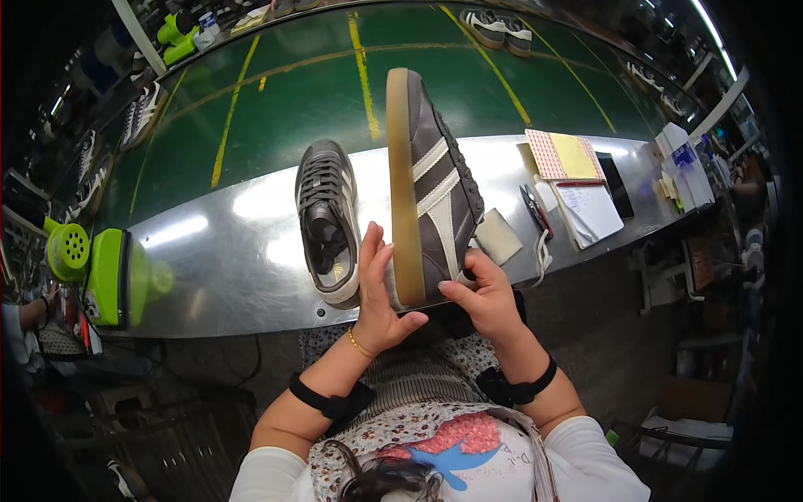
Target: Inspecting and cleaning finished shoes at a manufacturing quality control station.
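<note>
A dark grey sneaker (435, 188) with white stripes and a tan gum sole stands raised on its heel, toe pointing away from me. My right hand (489, 293) grips it at the heel, thumb and fingers on the upper. Just left of the sole, my left hand (378, 297) is open, fingers stretched upward and thumb apart; whether its fingertips touch the sole I cannot tell. The matching sneaker (324, 222) lies upright on the metal bench to the left, laced, with its toe away from me and a dark lining showing inside.
A metal bench (213, 276) borders a green conveyor belt (293, 92) carrying another pair of sneakers (498, 32). At left is a lime-green fan-like device (104, 272). At right lie a white pad (499, 236), scissors (535, 209), an open notebook (589, 213) and a dark phone (616, 186).
</note>
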A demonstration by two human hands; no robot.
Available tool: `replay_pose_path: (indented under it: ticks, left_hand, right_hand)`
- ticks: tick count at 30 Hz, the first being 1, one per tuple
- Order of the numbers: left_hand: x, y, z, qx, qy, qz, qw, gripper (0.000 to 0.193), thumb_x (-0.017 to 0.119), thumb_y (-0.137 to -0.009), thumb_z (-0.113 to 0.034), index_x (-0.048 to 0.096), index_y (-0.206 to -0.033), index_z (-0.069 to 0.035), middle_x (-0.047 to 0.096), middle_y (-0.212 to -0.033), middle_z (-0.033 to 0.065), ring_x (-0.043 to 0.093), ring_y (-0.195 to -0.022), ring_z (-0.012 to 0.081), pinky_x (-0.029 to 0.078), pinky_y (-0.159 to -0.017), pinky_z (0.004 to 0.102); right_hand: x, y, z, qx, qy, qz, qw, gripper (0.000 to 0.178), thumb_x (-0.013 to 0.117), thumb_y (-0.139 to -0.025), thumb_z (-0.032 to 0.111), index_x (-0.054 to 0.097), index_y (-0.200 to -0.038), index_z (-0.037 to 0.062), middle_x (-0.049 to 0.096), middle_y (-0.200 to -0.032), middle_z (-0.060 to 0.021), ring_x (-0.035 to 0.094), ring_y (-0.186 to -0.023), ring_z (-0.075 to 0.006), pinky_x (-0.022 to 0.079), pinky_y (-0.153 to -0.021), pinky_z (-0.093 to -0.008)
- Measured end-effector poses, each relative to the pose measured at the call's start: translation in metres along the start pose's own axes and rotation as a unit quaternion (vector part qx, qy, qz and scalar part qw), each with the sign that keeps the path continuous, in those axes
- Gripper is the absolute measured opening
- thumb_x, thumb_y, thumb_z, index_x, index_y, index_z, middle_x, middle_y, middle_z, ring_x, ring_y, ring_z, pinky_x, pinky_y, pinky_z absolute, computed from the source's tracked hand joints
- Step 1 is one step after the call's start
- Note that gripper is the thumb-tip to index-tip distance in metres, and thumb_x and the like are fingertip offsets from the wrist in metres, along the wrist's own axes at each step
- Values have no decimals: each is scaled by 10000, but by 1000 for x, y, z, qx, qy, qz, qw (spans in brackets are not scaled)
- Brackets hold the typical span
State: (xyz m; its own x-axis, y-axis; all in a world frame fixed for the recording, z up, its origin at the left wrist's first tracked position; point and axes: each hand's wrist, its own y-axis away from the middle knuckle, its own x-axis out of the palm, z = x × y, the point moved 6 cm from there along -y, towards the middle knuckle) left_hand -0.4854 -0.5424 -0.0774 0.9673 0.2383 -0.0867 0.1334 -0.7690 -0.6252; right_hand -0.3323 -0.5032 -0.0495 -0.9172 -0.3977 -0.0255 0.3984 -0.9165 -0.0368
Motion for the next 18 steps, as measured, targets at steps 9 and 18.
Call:
replay_pose_path:
  ticks: [9, 18]
  left_hand:
    - [7, -13, -9, -132, 148, 67, 978, 1119, 663, -716, -626, 73, -1452, -24, 235, -1454, 215, 308, -1335, 316, 279, -1071, 410]
    - [7, -10, -5, -133, 143, 60, 979, 1141, 668, -706, -633, 71, -1445, -2, 308, -1413, 199, 339, -1312, 299, 290, -1065, 406]
  right_hand:
    - [6, 9, 21, -124, 25, -11, 992, 257, 715, -767, 142, 604, -962, 16, 531, -929, -80, 485, -886, -223, 385, -819, -321]
    - [6, 7, 21, -112, -4, -14, 994, 252, 712, -768, 120, 595, -962, 12, 526, -936, -73, 486, -886, -207, 389, -817, -309]
